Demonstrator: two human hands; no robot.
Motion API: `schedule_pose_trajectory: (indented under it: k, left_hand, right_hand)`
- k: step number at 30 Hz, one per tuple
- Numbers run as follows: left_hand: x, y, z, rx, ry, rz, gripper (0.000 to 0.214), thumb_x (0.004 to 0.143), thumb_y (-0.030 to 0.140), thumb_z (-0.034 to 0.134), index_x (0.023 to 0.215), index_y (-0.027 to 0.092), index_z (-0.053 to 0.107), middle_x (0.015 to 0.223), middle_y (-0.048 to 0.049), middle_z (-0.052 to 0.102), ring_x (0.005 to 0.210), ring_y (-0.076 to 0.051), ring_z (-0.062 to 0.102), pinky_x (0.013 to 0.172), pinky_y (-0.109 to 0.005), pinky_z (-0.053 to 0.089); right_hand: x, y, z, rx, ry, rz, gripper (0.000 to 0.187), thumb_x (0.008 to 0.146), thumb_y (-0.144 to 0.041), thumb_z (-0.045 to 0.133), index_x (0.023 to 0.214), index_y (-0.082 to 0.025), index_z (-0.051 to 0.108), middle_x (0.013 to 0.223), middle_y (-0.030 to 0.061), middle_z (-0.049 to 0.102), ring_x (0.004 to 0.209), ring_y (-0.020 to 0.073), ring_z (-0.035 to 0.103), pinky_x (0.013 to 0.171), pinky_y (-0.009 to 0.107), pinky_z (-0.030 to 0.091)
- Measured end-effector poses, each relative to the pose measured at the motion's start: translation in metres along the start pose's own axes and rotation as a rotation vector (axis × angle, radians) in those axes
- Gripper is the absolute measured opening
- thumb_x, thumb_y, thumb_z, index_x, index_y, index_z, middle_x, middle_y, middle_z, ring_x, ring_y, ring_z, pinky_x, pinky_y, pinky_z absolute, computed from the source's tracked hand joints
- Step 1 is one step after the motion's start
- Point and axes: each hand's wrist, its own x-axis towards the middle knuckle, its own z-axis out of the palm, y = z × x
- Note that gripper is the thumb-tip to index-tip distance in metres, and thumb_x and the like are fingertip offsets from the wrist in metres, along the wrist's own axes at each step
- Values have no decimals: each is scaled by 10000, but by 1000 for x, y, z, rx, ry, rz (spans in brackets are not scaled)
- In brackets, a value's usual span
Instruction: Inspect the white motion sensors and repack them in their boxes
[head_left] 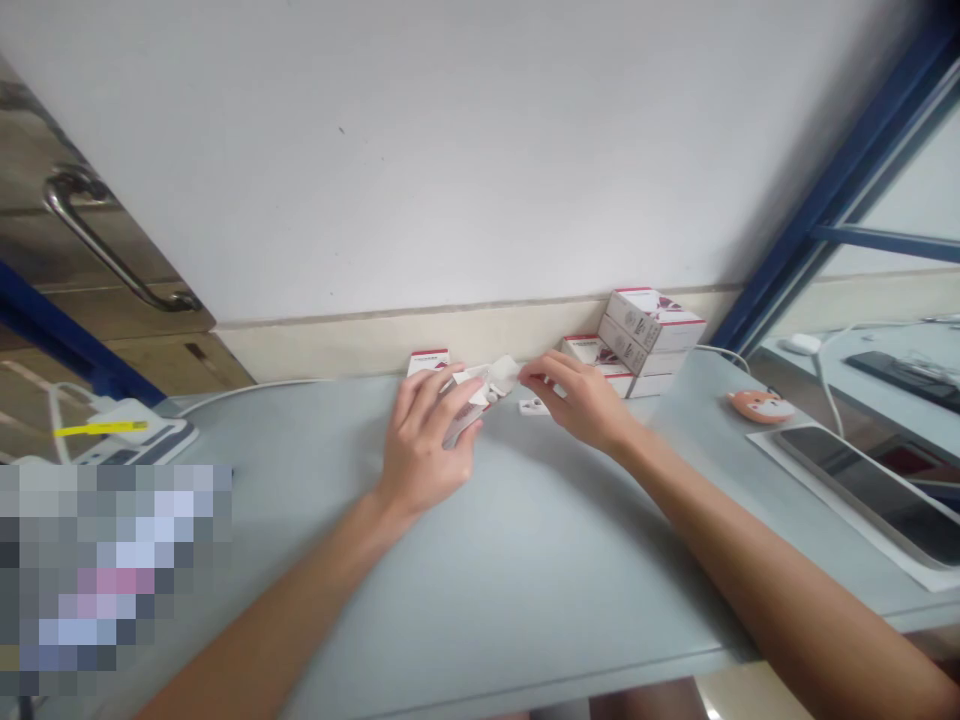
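Observation:
My left hand point(431, 440) is wrapped round a small white carton point(459, 428), which is tilted with its top open toward the right. Pale flaps stick up from the carton's mouth, and something white shows inside, too blurred to name. At the edge of the right-hand flap point(504, 374), the fingertips of my right hand point(574, 395) are pinched together; whether they grip the flap or a small thing is hidden. A small white piece with dark round spots point(532, 407) lies on the table just below my right fingers.
White-and-red boxes point(652, 335) are stacked against the wall at right, and another box point(429, 360) stands behind my left hand. An orange-and-white mouse point(761, 406) and a dark phone-like slab point(870, 490) lie at right. A power strip point(142, 440) with cables sits at left on the grey table point(465, 600).

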Motion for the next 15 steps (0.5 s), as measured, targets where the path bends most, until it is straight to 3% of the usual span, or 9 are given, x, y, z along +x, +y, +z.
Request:
schedule_pose_trajectory:
  k: [4,10,15]
  left_hand:
    - [0,1,0,4,-35,27,545,845,62,752,1337,255,617,1358,-132,689,1223,-317,600,1043,-511,555]
    - [-1,2,1,0,-43,52,537,844,53,745,1318,273,621,1363,-124,684,1229,-318,600,1034,-510,552]
    - [1,-1,1,-8,-39,30,511,853,79,758,1307,269,618,1337,-129,690,1217,-317,600,1028,-514,542]
  right_hand:
    - [-1,-6,-3,-66,-74,-38,237,1041,-235,538,1209,-267,703,1135,54,706,803,157,652,672,281,452]
    - [-4,-12,-5,-116,-257,-34,555,928,-126,517,1433,-333,614,1259,66,605,613,98,483,576,272,373]
    - [-4,-9,-2,-129,-319,-13,550,982,-216,516,1513,-360,511,1284,69,564,622,99,485,560,260,340]
